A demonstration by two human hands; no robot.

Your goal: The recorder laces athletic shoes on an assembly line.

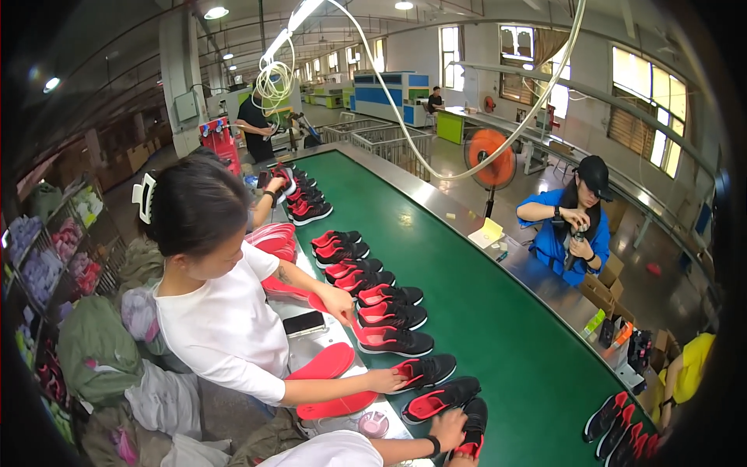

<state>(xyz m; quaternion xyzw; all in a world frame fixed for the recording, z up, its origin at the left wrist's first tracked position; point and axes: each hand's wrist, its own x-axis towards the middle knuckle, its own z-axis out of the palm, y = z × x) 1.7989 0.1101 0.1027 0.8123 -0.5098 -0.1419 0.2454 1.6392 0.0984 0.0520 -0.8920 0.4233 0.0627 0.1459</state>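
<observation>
At the lower edge, my left hand [449,430], with a black wristband, is closed on the side of a black sneaker [476,414] with a red lining. Only a sliver of my right hand [464,461] shows at the frame's bottom, by the same sneaker's heel end; its fingers are cut off. Just beyond lies another black-and-red sneaker [447,396], touching or nearly touching mine. A co-worker in a white top has one hand [387,380] at the opening of a neighbouring sneaker [428,370]. That person's other hand [338,302] is at a red insole near the row.
A row of sneakers [385,314] runs along the left side of the green conveyor belt [436,257]. Red insoles [323,363] and a phone [303,324] lie on the metal ledge. More sneakers [607,416] stand at lower right. A person in blue [556,233] works across the belt.
</observation>
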